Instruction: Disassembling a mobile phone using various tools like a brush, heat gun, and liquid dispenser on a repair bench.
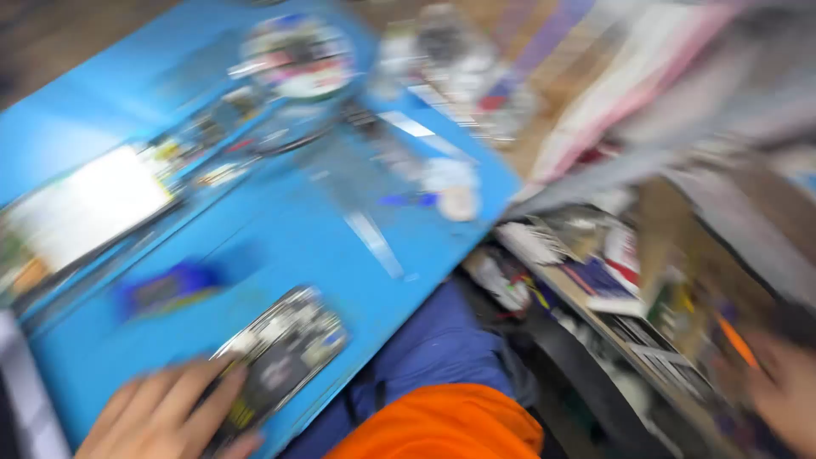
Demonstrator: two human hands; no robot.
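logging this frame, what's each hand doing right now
Left hand: fingers spread flat, resting on the opened phone.
Right hand: at the cluttered shelf, too blurred to tell.

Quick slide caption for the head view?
Blurred: left hand on opened phone on blue mat; right hand at cluttered shelf.

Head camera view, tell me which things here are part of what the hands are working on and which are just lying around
In hand:
- opened phone with its insides showing, on the blue mat
- left hand resting on that phone
- right hand out by the cluttered shelf; blur hides whether it holds anything

Lying about:
- small blue object
- white-screened device
- round tray of small parts
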